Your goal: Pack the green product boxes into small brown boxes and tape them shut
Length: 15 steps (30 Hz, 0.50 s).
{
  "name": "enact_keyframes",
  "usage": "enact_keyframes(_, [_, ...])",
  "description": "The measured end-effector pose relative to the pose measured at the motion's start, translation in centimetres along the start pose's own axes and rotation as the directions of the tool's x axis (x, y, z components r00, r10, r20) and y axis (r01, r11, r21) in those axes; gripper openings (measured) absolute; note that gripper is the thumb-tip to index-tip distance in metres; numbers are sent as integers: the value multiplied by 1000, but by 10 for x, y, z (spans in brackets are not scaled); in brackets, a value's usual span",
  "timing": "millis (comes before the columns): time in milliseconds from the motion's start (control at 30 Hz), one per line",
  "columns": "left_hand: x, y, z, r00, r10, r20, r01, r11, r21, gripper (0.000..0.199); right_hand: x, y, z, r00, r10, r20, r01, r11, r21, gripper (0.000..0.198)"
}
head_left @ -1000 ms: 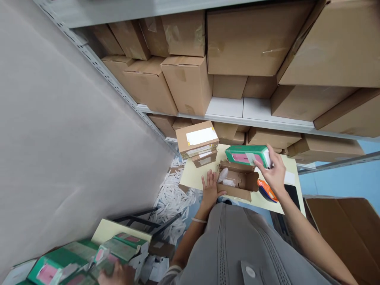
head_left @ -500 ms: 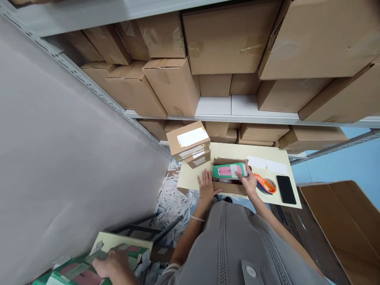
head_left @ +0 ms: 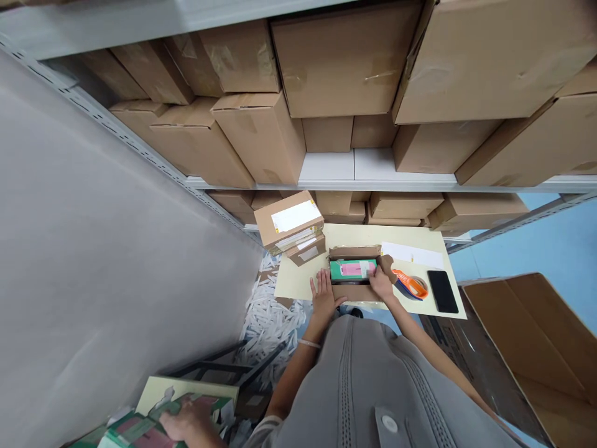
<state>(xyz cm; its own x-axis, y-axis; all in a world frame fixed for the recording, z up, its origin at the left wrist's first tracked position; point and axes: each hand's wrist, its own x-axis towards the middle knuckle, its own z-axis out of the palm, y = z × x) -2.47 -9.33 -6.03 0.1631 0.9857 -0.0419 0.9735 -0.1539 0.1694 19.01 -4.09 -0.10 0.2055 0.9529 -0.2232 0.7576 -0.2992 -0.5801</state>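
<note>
On the small table, a green product box [head_left: 357, 269] with a pink picture lies inside an open brown carton [head_left: 357, 292], whose flaps stand apart. My right hand [head_left: 382, 283] is at the box's right end, its fingers bent against it; the fingertips are partly hidden in the carton. My left hand [head_left: 323, 298] rests with fingers spread at the carton's left end, touching its edge. Right of the carton lie a tape roll with an orange-handled tool [head_left: 413, 286], a black phone [head_left: 442, 291] and a white paper sheet [head_left: 413, 255].
Two stacked, labelled cartons [head_left: 291, 224] stand at the table's left. Shelves of brown cartons [head_left: 345, 62] rise behind. At lower left, another person's hand [head_left: 186, 423] touches green boxes [head_left: 144, 432]. Shredded paper [head_left: 270, 317] covers the floor; a large open carton [head_left: 536, 348] stands right.
The green box has gone down into the carton, and my right hand has lowered with it. My left hand stays at the carton's left end. The view has shifted slightly.
</note>
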Motion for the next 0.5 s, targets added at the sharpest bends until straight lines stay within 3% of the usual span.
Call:
enact_keyframes(167, [-4,2,1,1000,-5,-2,5,1000,2,95,-9,3,-12,990,-133,-53,134,991,19,33])
enact_keyframes(267, [-7,4,0,998,-45,-47,45,999,-10,95,-12,20,-23,933,-277,-230,291,956,29,39])
enact_keyframes(333, [-8,6,-4,993,-93,-73,90,995,-47,97,-13,38,-26,895,-279,-349,313,949,44,49])
enact_keyframes(367, [-8,7,-7,990,-121,-73,115,990,-77,99,-13,48,-26,898,-250,-362,289,956,58,54])
enact_keyframes(433, [-8,8,-14,984,-173,-35,165,974,-158,102,-15,69,-24,929,-229,-290,258,964,64,67])
enact_keyframes(500, [-7,7,-22,983,-175,46,181,953,-243,105,-15,85,-20,937,-313,-157,320,947,24,82])
